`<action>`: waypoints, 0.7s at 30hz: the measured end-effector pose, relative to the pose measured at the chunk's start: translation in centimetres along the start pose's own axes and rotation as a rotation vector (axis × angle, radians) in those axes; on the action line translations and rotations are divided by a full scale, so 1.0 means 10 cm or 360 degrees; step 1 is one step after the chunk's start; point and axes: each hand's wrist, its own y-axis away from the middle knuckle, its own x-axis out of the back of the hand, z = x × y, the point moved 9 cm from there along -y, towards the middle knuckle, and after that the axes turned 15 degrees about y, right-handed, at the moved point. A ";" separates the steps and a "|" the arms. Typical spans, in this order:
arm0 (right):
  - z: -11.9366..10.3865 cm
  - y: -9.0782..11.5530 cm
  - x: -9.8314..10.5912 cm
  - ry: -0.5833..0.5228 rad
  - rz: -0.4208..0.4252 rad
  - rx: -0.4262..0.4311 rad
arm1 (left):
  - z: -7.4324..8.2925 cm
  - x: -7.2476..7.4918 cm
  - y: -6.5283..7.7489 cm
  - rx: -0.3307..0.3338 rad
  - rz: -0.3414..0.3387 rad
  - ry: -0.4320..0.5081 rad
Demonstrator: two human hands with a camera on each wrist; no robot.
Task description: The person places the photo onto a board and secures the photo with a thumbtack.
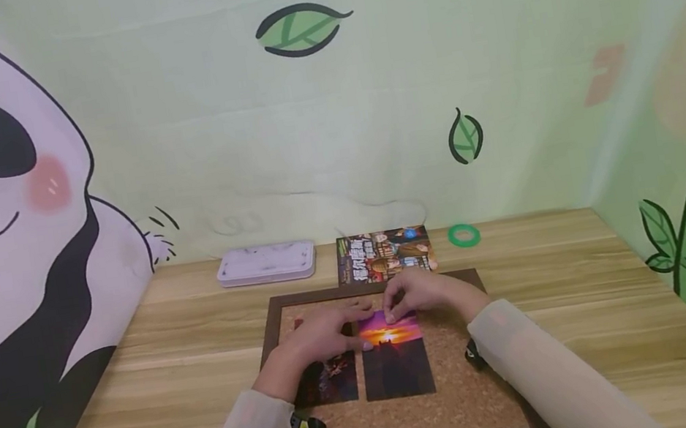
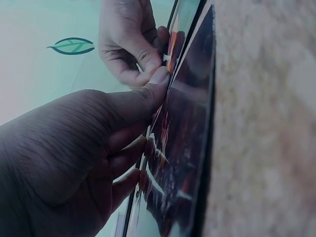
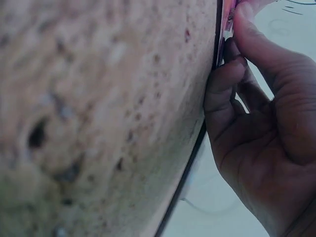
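A sunset photo (image 1: 396, 369) lies upright on a cork board (image 1: 464, 403) with a dark brown frame. Beside it on the left is a darker photo (image 1: 337, 385), partly covered by my left hand (image 1: 324, 331). That hand rests with fingers spread over the photos, its thumb touching the sunset photo's left edge. My right hand (image 1: 424, 290) is at the sunset photo's top edge, thumb and forefinger pinching a small clear push pin (image 2: 167, 58) against it. The pin is mostly hidden by the fingertips.
Behind the board stand a white tin case (image 1: 266, 264), a colourful printed booklet (image 1: 382, 252) and a green tape ring (image 1: 464, 235). A printed cloth backdrop (image 1: 202, 117) rises at the table's back edge. The wooden table (image 1: 163, 389) extends to both sides.
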 end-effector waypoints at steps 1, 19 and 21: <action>-0.01 0.00 0.00 0.0000 -0.0005 0.0018 | 0.00 0.00 0.00 -0.0004 0.0003 0.0001; 0.09 0.00 -0.02 -0.0104 -0.0019 -0.0155 | -0.01 -0.01 0.01 0.0016 -0.0005 0.0011; 0.09 0.00 -0.03 -0.0100 -0.0028 -0.0162 | -0.02 -0.01 0.02 0.0020 -0.0010 0.0012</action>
